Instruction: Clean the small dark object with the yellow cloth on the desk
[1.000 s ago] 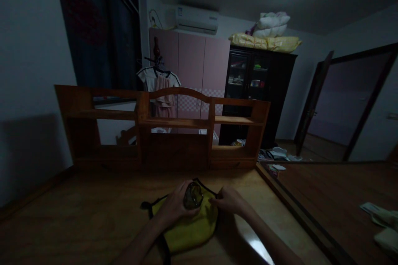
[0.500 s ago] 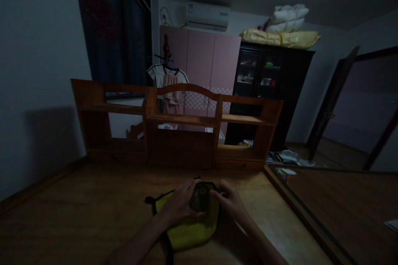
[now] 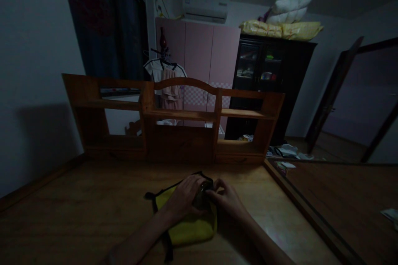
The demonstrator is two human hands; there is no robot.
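Note:
A yellow pouch [image 3: 193, 231] with black trim and a black strap [image 3: 168, 246] lies on the wooden tabletop. Over its upper part, my left hand [image 3: 185, 194] curls around a dark, shiny, rounded object [image 3: 203, 196], whose kind the dim light hides. From the other side comes my right hand [image 3: 228, 199], thumb and forefinger pinched together at the object's right side, by the pouch's black edge. Whether those fingertips grip the trim, the object or something small cannot be made out.
A wooden shelf unit [image 3: 180, 114] stands along the far edge of the tabletop [image 3: 118, 211]. A raised wooden rim [image 3: 298, 201] runs down the right side. Beyond are a pink wardrobe [image 3: 199, 54] and a black cabinet [image 3: 295, 66].
The dark object has tilted within my left hand, and less of its face shows. My right fingertips have moved left, close against it. The camera view has shifted slightly.

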